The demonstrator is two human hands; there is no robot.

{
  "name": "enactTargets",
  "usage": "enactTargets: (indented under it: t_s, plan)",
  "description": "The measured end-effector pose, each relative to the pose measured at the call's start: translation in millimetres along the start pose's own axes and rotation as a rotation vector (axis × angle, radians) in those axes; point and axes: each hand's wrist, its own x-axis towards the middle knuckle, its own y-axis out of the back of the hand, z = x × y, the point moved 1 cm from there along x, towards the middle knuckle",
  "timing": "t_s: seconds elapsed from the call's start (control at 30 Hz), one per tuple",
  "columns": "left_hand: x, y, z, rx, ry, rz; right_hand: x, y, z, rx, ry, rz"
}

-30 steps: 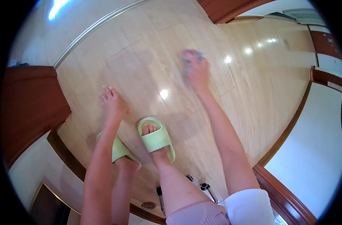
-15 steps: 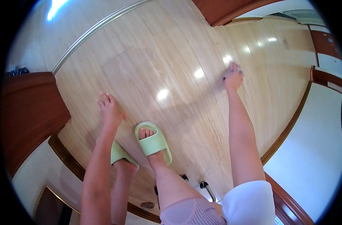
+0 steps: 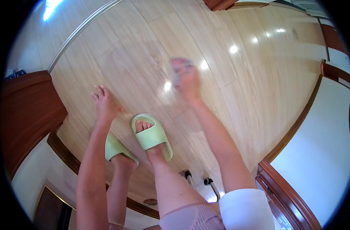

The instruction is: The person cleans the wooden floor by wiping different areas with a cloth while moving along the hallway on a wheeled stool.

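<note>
My right hand (image 3: pixel 189 85) is closed around a small greyish, cloth-like thing (image 3: pixel 177 78), over the middle of the wooden floor. Motion blur hides what exactly it is, and I cannot tell whether it touches the boards. To the left, my left hand (image 3: pixel 104 104) hangs open, fingers stretched and thumb apart, holding nothing. Just below and right of that hand is a light green slipper (image 3: pixel 151 137) on one foot. The other green slipper (image 3: pixel 116 148) is partly covered by my left forearm.
Pale wooden floor (image 3: pixel 240 115) spreads around my feet, crossed by a metal strip (image 3: pixel 81 28) at upper left. A dark reddish wooden panel (image 3: pixel 33 105) stands at left. Chair legs with casters (image 3: pixel 208 183) are behind my leg. A white wall panel (image 3: pixel 317 130) borders the right.
My right hand has swept left across the floor with the greyish thing, from the right side to the middle. The left hand stays open and nearly in place. The view has shifted slightly.
</note>
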Motion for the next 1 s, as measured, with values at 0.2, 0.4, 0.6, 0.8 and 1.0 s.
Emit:
enactTargets:
  t_s: [0.2, 0.4, 0.6, 0.8, 1.0]
  plan:
    - [-2, 27, 21, -0.052, 0.100, -0.091, 19, 109, 110, -0.598, 0.008, 0.472]
    - [-4, 23, 17, 0.014, 0.031, -0.071, -32, 34, -19, -0.148, 0.380, 0.360]
    - [5, -14, -6, 0.037, -0.059, 0.078, -77, -138, -123, -0.163, 0.466, -0.095]
    - [-4, 27, 18, 0.000, 0.089, -0.093, -46, -106, -42, 0.030, 0.292, -0.005]
    - [-3, 19, 16, 0.015, 0.079, -0.053, -52, 74, 108, -0.598, 0.196, 0.345]
